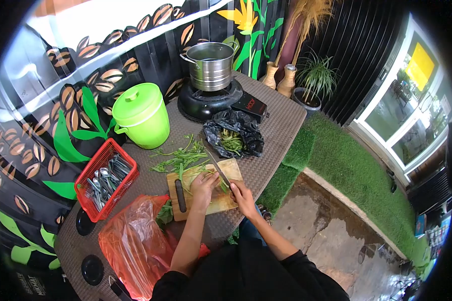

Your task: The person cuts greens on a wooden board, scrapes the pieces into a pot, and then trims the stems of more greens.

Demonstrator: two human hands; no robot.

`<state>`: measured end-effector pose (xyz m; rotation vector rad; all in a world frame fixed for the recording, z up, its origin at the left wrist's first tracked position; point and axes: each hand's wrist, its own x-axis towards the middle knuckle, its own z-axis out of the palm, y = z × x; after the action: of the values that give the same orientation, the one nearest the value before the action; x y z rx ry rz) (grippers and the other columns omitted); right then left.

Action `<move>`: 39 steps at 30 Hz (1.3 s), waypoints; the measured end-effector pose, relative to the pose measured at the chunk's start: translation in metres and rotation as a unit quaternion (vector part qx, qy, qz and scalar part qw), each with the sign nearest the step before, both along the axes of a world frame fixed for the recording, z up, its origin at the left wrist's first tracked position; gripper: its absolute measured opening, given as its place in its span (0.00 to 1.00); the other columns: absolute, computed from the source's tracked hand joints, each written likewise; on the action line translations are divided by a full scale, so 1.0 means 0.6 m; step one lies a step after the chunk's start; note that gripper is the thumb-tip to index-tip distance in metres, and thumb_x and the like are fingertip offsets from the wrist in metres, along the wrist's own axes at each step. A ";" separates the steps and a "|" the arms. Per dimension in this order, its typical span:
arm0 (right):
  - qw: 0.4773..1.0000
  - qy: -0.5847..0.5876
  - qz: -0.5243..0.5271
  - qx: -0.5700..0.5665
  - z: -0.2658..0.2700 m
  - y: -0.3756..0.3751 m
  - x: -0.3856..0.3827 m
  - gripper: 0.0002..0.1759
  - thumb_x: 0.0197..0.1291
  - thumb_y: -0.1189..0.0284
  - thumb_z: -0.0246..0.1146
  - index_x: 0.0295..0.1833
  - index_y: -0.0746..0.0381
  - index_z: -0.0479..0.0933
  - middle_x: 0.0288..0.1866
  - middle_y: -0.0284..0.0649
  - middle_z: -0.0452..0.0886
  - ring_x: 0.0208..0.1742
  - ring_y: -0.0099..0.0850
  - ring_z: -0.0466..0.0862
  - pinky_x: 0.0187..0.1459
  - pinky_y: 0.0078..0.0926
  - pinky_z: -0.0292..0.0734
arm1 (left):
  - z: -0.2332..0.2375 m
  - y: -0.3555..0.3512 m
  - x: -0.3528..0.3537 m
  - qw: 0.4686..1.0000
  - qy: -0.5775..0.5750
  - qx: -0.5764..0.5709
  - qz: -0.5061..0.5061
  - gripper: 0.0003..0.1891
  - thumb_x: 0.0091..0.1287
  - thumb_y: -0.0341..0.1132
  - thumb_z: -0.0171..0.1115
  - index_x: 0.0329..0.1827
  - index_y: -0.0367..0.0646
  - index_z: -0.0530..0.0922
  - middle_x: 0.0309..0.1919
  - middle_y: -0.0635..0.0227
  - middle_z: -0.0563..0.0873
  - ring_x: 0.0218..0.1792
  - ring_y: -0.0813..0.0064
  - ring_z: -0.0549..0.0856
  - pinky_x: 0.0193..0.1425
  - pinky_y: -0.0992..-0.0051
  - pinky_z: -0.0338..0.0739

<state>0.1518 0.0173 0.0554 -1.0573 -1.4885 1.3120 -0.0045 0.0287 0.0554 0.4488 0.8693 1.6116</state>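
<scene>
My right hand (242,195) is closed round the handle of a knife (219,168), its blade slanting up and left over the wooden cutting board (218,204). Beside it, my left hand (204,186) rests on green stems on the board, fingers bent and pressed together. More leafy green stems (183,158) spread from the board's upper left edge onto the brown table. A black plastic bag (246,131) holding cut greens (231,142) lies open just above the board. The board's dark handle-like strip (180,195) is at its left.
A steel pot (211,67) stands on a black stove (198,103) at the back. Left are a lidded green bucket (144,120), a red basket (134,173) of cutlery and an orange-red plastic bag (135,241). Two black round lids or dishes (92,269) lie at lower left.
</scene>
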 end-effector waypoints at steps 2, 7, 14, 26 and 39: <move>1.000 0.013 -0.005 0.022 -0.006 0.005 -0.002 0.18 0.69 0.64 0.51 0.57 0.62 0.74 0.19 0.29 0.66 0.21 0.17 0.64 0.24 0.19 0.60 | -0.001 -0.001 0.002 1.000 -0.011 0.000 -0.012 0.10 0.60 0.22 0.63 0.44 0.33 0.73 0.40 0.59 0.82 0.42 0.72 0.83 0.47 0.78 0.81; 0.999 0.034 0.012 0.003 0.002 0.011 -0.001 0.19 0.70 0.64 0.51 0.57 0.64 0.74 0.22 0.28 0.65 0.23 0.16 0.64 0.25 0.17 0.59 | -0.009 -0.001 0.004 0.998 -0.043 -0.019 -0.030 0.09 0.61 0.21 0.61 0.44 0.34 0.74 0.41 0.61 0.82 0.43 0.73 0.83 0.48 0.78 0.81; 0.999 0.049 0.023 0.000 -0.013 0.018 -0.002 0.18 0.69 0.63 0.53 0.53 0.64 0.76 0.21 0.28 0.67 0.22 0.16 0.64 0.25 0.17 0.61 | -0.018 0.000 0.006 0.997 -0.058 -0.039 -0.038 0.10 0.62 0.22 0.61 0.45 0.35 0.74 0.41 0.63 0.82 0.44 0.73 0.83 0.50 0.77 0.81; 0.982 -0.072 -0.125 0.121 -0.003 0.017 -0.019 0.20 0.67 0.58 0.55 0.40 0.66 0.79 0.19 0.31 0.71 0.21 0.18 0.71 0.25 0.18 0.63 | -0.001 -0.005 0.001 0.999 -0.037 -0.002 -0.024 0.11 0.61 0.21 0.61 0.45 0.32 0.74 0.40 0.59 0.83 0.44 0.70 0.83 0.52 0.74 0.80; 0.936 0.064 0.079 -0.337 0.031 0.047 0.026 0.21 0.69 0.54 0.48 0.36 0.62 0.68 0.14 0.29 0.62 0.10 0.18 0.59 0.11 0.18 0.52 | 0.004 -0.010 -0.018 0.998 0.027 0.004 0.049 0.11 0.60 0.25 0.65 0.43 0.29 0.76 0.40 0.57 0.83 0.39 0.71 0.84 0.47 0.75 0.81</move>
<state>0.1673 0.0456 0.0743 -1.2520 -1.0510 2.0476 -0.0152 0.0229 0.0579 0.4629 0.9388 1.6989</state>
